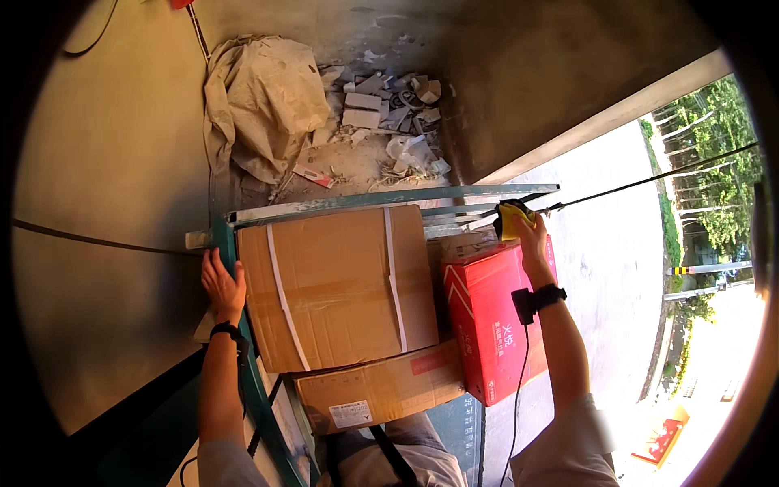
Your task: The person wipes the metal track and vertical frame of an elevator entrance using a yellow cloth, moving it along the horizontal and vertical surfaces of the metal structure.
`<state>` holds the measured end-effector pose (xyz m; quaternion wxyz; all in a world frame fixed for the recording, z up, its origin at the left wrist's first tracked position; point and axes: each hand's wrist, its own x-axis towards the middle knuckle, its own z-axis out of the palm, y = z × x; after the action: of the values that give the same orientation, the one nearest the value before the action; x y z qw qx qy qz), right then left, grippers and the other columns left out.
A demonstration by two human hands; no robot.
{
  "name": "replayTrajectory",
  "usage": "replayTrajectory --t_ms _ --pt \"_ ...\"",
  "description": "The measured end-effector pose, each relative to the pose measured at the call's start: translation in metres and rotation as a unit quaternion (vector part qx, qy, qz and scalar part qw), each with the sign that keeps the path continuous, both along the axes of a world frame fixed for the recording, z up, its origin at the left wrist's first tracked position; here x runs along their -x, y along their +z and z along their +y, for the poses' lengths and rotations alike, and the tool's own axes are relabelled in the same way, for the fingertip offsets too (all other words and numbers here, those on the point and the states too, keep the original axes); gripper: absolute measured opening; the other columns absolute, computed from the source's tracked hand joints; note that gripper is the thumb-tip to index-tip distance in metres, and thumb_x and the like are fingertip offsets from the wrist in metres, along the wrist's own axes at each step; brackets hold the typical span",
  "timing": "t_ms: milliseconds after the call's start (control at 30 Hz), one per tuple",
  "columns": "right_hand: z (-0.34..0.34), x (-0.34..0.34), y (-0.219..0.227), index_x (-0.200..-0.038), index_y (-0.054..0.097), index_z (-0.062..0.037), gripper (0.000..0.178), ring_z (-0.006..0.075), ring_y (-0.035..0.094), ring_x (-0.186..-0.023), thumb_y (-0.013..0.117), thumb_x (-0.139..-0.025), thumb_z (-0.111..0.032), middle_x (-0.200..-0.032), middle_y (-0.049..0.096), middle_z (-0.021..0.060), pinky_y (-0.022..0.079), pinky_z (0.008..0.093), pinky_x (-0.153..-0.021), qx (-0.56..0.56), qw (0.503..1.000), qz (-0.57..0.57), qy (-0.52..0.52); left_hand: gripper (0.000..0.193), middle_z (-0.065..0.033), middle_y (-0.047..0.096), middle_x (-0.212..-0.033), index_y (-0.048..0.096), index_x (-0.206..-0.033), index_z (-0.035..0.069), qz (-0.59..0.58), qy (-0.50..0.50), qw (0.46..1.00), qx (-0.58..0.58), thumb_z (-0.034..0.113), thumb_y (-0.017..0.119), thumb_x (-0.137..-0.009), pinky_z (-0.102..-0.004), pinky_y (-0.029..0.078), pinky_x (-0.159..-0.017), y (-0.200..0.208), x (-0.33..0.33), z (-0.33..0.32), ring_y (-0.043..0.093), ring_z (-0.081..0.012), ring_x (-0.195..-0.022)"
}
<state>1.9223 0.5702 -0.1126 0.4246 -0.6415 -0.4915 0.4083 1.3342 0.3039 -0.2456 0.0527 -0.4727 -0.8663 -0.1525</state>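
Observation:
My left hand [223, 284] lies against the left post of a green metal frame [223, 239], its fingers stretched out. My right hand [531, 247] is closed on a yellow-and-black object [513, 219] at the frame's far right; its exact kind is hard to make out. Just beyond it, a dark cord [657, 176] runs off to the right. Between my arms sits a large brown carton [333, 284] with two white straps. Nearer to me lies a lower brown carton [381, 385] bearing a white label. A red box [495, 325] stands below my right hand.
Past the frame, a beige cloth sheet [268, 105] covers something in the corner, beside a rubble heap [389, 105]. A dark strap [105, 239] crosses the left wall. A thin black cable [523, 390] hangs from my right wrist. Trees [714, 162] show outside at right.

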Motion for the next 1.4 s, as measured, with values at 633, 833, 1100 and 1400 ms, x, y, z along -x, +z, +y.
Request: replayTrajectory --t_ms 633,833,1100,1400 --pt "0.189 -0.126 -0.112 -0.1 0.065 -0.0041 0.032 0.039 0.064 -0.089 0.045 -0.089 -0.027 -0.092 0.066 0.0218 0.049 0.0465 -0.076 -0.018 0.885 -0.449 0.122 0.047 -0.0218 0.05 -0.135 0.04 -0.139 0.002 -0.068 0.028 0.997 0.038 0.025 0.052 -0.099 -0.0455 0.042 -0.101 0.02 -0.01 0.019 0.049 -0.0404 -0.123" --pt "0.178 -0.046 -0.092 -0.085 0.072 -0.0095 0.022 0.0411 0.064 -0.087 0.057 -0.079 -0.025 -0.088 0.067 0.0204 0.051 0.047 -0.078 0.02 0.77 -0.581 0.264 0.048 -0.0218 0.051 -0.13 0.041 -0.136 0.002 -0.064 0.018 0.998 0.021 0.024 0.056 -0.096 -0.045 0.044 -0.099 0.022 -0.006 0.021 0.051 -0.0397 -0.118" --pt "0.043 0.193 -0.094 -0.096 0.054 0.0016 0.02 0.0462 0.059 -0.094 0.054 -0.087 -0.017 -0.098 0.063 0.0268 0.047 0.0537 -0.081 -0.04 0.867 -0.435 0.241 0.048 -0.0217 0.052 -0.129 0.041 -0.134 0.002 -0.053 0.006 0.999 -0.007 0.024 0.057 -0.095 -0.0468 0.044 -0.097 0.018 0.001 0.012 0.051 -0.039 -0.118" --pt "-0.099 0.472 -0.113 -0.118 0.056 0.002 0.039 0.0358 0.048 -0.126 0.06 -0.082 -0.01 -0.132 0.056 0.0136 0.047 0.0436 -0.097 -0.192 0.856 -0.387 0.284 0.051 -0.0207 0.052 -0.128 0.042 -0.135 0.005 -0.033 0.009 0.999 -0.021 0.027 0.059 -0.093 -0.0468 0.044 -0.096 0.007 0.004 0.006 0.051 -0.0364 -0.119"
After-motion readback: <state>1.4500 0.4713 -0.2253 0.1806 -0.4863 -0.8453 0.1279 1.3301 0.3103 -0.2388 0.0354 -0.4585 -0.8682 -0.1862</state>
